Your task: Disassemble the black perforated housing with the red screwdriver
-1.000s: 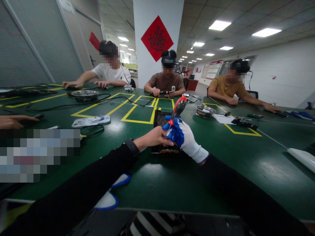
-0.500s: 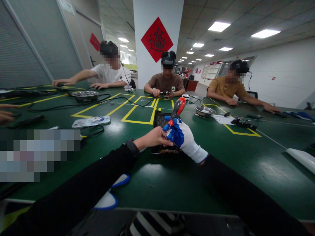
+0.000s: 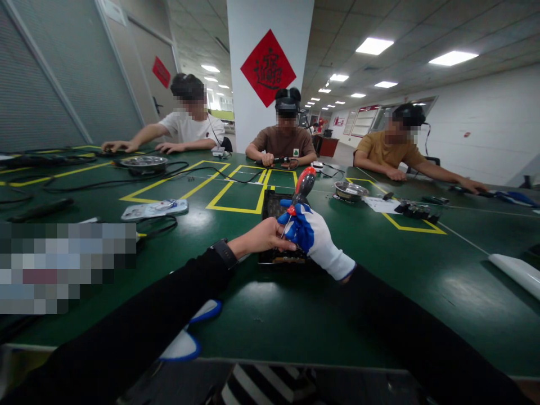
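Note:
A screwdriver (image 3: 304, 184) with a red and dark grey handle leans over the black open-topped casing (image 3: 272, 203), its handle pointing up and slightly right. My right hand (image 3: 314, 233), in a white glove with blue coated fingers, is closed on it below the thick part of the handle. Bare, my left hand (image 3: 265, 235) has its thumb and fingers pinched together beside the thin metal shaft, over the casing. What lies between those fingers, and the screwdriver's tip, are hidden by the hands.
Blue-edged white glove (image 3: 181, 344) lies under my left forearm. To the left are a phone (image 3: 155, 208) and black cables. Metal bowls (image 3: 351, 191) and black parts (image 3: 417, 212) stand farther off. Several people sit around the green table (image 3: 261, 315).
The screwdriver handle has turned about its axis, so its red side now faces more to the left. My hands stay in place. A co-worker's hand at the far left edge has left view.

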### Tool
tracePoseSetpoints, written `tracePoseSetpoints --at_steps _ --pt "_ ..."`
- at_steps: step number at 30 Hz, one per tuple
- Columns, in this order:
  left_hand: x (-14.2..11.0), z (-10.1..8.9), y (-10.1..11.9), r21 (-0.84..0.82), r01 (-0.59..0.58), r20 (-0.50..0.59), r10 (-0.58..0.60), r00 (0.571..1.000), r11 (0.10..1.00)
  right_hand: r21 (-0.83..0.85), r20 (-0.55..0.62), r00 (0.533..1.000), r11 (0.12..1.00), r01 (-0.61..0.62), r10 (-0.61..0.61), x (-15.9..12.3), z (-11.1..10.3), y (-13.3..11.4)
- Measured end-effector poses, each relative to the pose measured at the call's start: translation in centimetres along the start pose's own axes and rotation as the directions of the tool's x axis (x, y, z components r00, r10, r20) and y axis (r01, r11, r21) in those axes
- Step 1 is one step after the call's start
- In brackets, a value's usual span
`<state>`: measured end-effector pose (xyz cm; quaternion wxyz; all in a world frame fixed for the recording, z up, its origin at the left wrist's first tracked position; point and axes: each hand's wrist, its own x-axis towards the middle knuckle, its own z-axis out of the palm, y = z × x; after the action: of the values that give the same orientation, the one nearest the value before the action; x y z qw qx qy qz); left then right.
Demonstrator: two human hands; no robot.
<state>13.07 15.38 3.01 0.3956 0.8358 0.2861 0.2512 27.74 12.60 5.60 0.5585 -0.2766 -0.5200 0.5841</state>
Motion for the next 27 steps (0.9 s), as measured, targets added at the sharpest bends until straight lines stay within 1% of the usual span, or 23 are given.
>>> tracePoseSetpoints --at_steps 3,6,8,11,14,18,23,25,27 --pt "0.0 0.1 0.0 -0.007 -0.001 0.003 0.001 1.000 1.000 -0.030 -0.053 0.998 0.999 0.023 -0.025 -0.1 0.2 0.3" --pt "-0.1 0.1 0.2 -0.044 0.027 0.002 -0.026 1.000 0.999 -0.060 -0.113 0.993 0.997 0.039 -0.045 -0.1 0.3 0.7" --pt "-0.1 0.1 0.2 -0.050 0.036 0.001 -0.036 0.999 0.998 -0.032 -0.092 0.995 0.999 0.031 -0.034 0.1 0.1 0.8" --pt "-0.1 0.1 0.2 -0.024 0.028 -0.005 -0.028 1.000 0.999 0.036 -0.011 1.000 0.999 -0.006 0.007 0.5 -0.3 0.8" --pt "0.0 0.0 0.1 -0.002 0.008 -0.013 -0.008 1.000 1.000 0.044 0.022 1.000 0.999 -0.021 0.020 0.5 -0.5 0.5" --pt "0.1 0.0 -0.1 0.009 -0.010 -0.010 0.010 1.000 1.000 0.017 -0.007 1.000 1.000 -0.005 0.005 0.2 -0.2 0.3" --pt "0.0 0.0 0.0 -0.008 0.009 -0.001 -0.009 1.000 1.000 -0.042 -0.084 0.994 0.997 0.061 -0.065 0.1 0.1 1.0" --pt "0.0 0.1 0.2 -0.029 0.012 0.000 -0.012 1.000 0.999 -0.055 -0.105 0.992 0.997 0.063 -0.068 0.2 0.2 1.1" --pt "-0.1 0.1 0.4 -0.034 0.017 0.002 -0.017 1.000 0.999 -0.043 -0.094 0.994 0.998 0.048 -0.052 0.3 0.1 1.0"
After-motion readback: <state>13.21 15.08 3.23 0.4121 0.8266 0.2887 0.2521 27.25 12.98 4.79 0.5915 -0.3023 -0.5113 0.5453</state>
